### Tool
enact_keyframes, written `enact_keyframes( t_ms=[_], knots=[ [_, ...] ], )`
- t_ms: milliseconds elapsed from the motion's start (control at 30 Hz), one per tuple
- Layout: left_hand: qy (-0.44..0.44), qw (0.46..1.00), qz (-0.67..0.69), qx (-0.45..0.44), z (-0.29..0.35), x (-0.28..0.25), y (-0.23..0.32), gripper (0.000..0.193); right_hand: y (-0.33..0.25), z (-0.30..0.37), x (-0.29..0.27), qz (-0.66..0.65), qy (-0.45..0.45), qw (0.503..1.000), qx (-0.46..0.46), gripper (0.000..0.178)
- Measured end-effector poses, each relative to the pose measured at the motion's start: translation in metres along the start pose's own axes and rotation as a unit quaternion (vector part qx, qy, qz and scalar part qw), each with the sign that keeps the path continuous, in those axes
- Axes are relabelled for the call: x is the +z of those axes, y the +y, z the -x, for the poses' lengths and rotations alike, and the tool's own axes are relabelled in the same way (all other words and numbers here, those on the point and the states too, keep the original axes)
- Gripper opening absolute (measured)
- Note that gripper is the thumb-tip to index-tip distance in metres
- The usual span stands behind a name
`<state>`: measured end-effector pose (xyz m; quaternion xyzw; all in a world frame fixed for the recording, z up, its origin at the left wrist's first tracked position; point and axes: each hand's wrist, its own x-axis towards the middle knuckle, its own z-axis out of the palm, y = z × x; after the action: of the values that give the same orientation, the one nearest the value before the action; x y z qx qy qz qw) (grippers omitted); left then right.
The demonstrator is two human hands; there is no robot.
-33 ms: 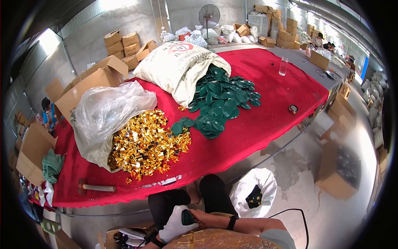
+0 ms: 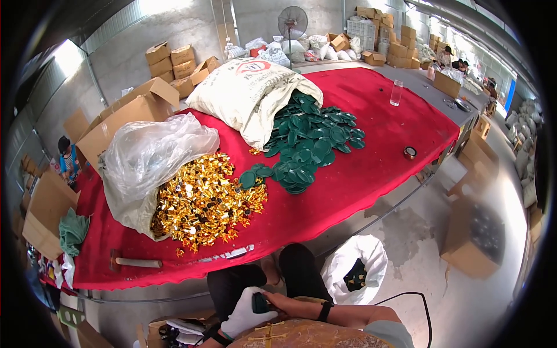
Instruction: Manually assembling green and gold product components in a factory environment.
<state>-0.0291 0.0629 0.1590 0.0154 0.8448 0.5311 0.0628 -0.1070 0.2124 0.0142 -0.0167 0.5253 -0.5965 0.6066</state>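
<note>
My left hand point(image 2: 248, 313), in a white glove, is closed around a dark green round piece point(image 2: 260, 303), held low over my lap. My bare right hand point(image 2: 282, 303) meets it from the right, its fingers at the piece's edge; what its fingertips grip is hidden. Just below both hands lies a brown, rounded, wood-like surface point(image 2: 313, 334) with small gold bits on it. On the red-covered table point(image 2: 371, 168) ahead, green discs point(image 2: 310, 139) spill from a white woven sack point(image 2: 238, 95). Beside them is a heap of small shiny gold pieces point(image 2: 203, 200).
A hammer point(image 2: 136, 263) lies at the table's near left edge. To my right, a white bag point(image 2: 371, 264) on the floor holds dark green pieces. A clear glass point(image 2: 396, 93) and a tape roll point(image 2: 410, 152) sit on the table's right side. Cardboard boxes point(image 2: 473, 238) stand beyond.
The green piece has turned slightly in my left hand, and the gloved fingers have shifted a little. Everything on the table looks the same.
</note>
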Motion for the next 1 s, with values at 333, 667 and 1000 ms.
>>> enact_keyframes(
  t_ms=[333, 667, 1000],
  knots=[
    [-0.076, 0.718, 0.635, -0.276, 0.023, -0.012, -0.001, 0.028, -0.071, 0.08, 0.027, 0.615, 0.148, 0.533, -0.561, 0.027],
    [-0.025, 0.901, 0.406, -0.151, 0.021, -0.001, 0.02, 0.045, -0.02, 0.033, 0.029, 0.494, 0.25, 0.625, -0.55, 0.031],
    [-0.015, 0.985, 0.17, 0.008, -0.003, 0.009, -0.02, 0.064, 0.0, 0.021, 0.005, 0.005, 0.044, 0.998, -0.044, 0.056]
  ],
)
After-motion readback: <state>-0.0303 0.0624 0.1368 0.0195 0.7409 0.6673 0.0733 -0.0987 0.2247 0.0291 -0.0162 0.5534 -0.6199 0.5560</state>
